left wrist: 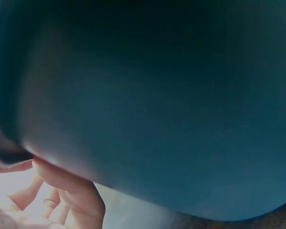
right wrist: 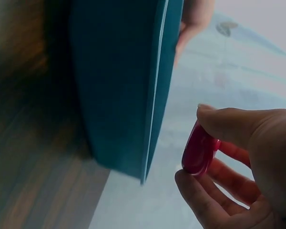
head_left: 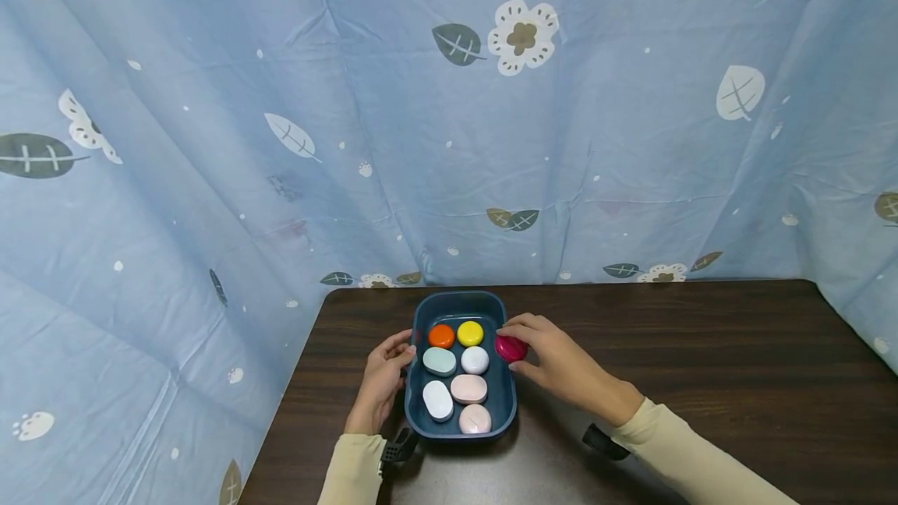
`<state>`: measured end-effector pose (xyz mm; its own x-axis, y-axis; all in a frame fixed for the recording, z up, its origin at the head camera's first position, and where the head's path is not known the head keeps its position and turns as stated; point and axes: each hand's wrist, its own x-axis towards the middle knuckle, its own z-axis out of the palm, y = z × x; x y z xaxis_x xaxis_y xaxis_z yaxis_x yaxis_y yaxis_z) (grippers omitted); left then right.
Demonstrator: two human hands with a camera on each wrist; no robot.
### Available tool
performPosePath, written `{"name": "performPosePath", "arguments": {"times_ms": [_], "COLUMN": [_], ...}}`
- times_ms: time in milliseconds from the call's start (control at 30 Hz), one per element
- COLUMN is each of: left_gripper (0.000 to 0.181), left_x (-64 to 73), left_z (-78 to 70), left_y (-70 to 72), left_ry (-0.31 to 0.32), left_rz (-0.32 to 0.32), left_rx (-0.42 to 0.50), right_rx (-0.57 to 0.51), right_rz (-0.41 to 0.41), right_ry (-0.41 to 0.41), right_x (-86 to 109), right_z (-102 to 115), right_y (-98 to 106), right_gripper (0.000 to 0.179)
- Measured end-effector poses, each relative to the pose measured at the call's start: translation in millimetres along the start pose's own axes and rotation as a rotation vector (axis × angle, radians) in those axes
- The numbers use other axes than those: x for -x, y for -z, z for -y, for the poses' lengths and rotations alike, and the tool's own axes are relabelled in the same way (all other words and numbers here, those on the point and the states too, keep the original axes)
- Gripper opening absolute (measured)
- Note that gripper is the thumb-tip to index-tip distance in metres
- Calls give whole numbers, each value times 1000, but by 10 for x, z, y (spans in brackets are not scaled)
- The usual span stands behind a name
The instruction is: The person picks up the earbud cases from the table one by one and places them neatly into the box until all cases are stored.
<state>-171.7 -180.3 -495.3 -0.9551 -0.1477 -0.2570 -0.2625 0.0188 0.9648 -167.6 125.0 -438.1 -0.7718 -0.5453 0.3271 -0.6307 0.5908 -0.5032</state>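
A dark blue tray (head_left: 459, 439) with rounded corners stands near the middle of the table's far side. Inside lie several soap bars, among them an orange one (head_left: 441, 336), a yellow one (head_left: 470, 333), a mint oval (head_left: 440, 361), and white and pale pink ones. My left hand (head_left: 381, 380) grips the tray's left rim, thumb on top; in the left wrist view the tray wall (left wrist: 148, 129) fills most of the picture. Between thumb and fingertips, my right hand (head_left: 561, 365) pinches a glossy magenta soap bar (right wrist: 199, 150) just beyond the tray's right rim.
The dark wood table (head_left: 701, 365) stretches to the right of the tray. Behind and to the left hangs a blue patterned curtain (head_left: 393, 100). Each wrist wears a black strap, such as the one on the right (head_left: 605, 443).
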Motion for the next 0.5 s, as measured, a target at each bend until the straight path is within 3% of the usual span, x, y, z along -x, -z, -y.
{"name": "performPosePath", "arguments": {"times_ms": [500], "left_gripper": [41], "left_x": [45], "left_z": [-6], "left_y": [29], "left_ry": [0], "left_rz": [17], "left_rx": [-21], "right_rx": [-46], "right_rz": [168], "right_ry": [72], "right_x": [-144], "right_z": [276], "right_y": [-234], "right_gripper": [44]}}
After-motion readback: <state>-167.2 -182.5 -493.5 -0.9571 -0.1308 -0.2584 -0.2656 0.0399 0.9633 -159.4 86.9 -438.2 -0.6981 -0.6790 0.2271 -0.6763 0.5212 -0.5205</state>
